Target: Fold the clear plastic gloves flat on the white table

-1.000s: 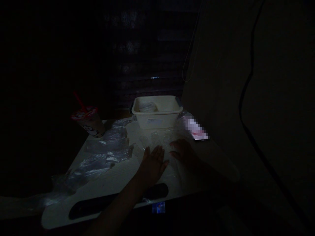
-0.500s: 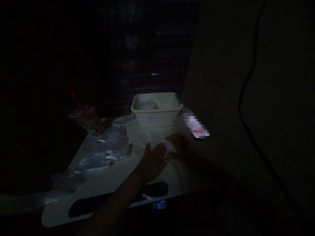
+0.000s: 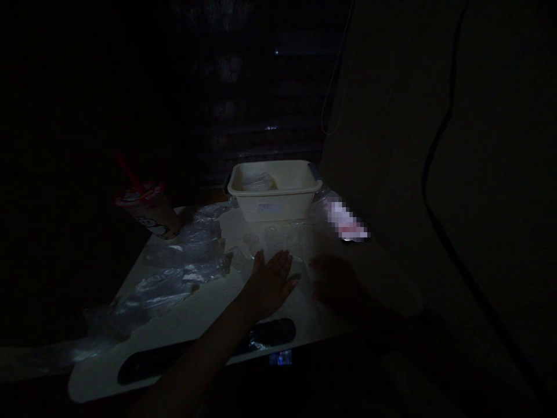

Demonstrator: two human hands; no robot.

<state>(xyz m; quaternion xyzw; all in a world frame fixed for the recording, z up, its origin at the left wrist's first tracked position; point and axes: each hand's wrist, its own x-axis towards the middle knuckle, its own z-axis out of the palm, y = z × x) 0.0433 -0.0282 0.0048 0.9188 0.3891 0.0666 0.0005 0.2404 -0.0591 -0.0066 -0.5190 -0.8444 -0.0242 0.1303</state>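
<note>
My left hand (image 3: pixel 270 284) lies flat, fingers spread, on a clear plastic bag (image 3: pixel 285 237) in the middle of the white table (image 3: pixel 209 307). To its right, my right hand (image 3: pixel 335 281) is dim, with its fingers apart and nothing visible in them. Behind the bag stands a cream plastic bin (image 3: pixel 276 206) with dark handles. Inside the bin, at its left, is a stack of clear plastic (image 3: pixel 257 182). More crumpled clear plastic (image 3: pixel 169 284) stretches along the table's left side.
A drink cup (image 3: pixel 152 215) with a red lid and red straw stands at the left edge. A bright, pixelated pink and white object (image 3: pixel 347 222) lies right of the bin. A dark cable (image 3: pixel 429 191) hangs at the right. The scene is very dark.
My right hand has moved right and slightly down, away from my left hand and the clear bag. My left hand stays nearly in place. The view has shifted slightly.
</note>
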